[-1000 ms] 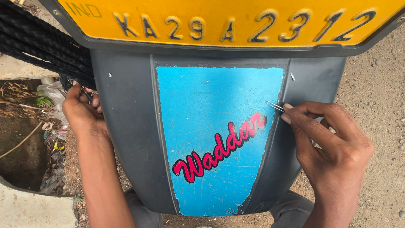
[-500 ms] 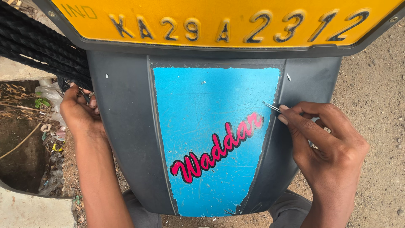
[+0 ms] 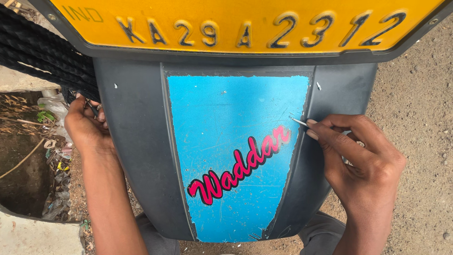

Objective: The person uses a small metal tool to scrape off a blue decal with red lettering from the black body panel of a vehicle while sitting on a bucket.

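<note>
Blue sticker [image 3: 236, 156] is spread down the middle of a dark grey mudguard [image 3: 137, 141], between the two hands, with pink lettering [image 3: 240, 165] running slantwise across it. Its edges are seen to be ragged and chipped, most of all along the side nearest the right hand [image 3: 363, 165].

A thin metal tool [image 3: 298, 121], pointed like a needle or tweezer tip, is pinched between the thumb and fingertips [image 3: 312, 123] of the right hand, and its point is laid against the sticker's right edge, just above the end of the lettering. The left hand [image 3: 85, 127] is closed around the mudguard's outer rim, just below a bundle of black cord [image 3: 42, 56], so that the panel is steadied.

For this edge work to go well, it is judged that the point should be kept low and nearly flat to the plastic, so that the film is lifted rather than the mudguard scratched. Small, light strokes along the border would be favoured over deep digging, since brittle film is likely to break into flakes. The steadying grip on the far rim should be kept firm, so that the panel is not rocked under the tool. A yellow plate [image 3: 245, 23] is mounted above both hands, and gravel ground [image 3: 420, 118] lies beyond the right one.
</note>
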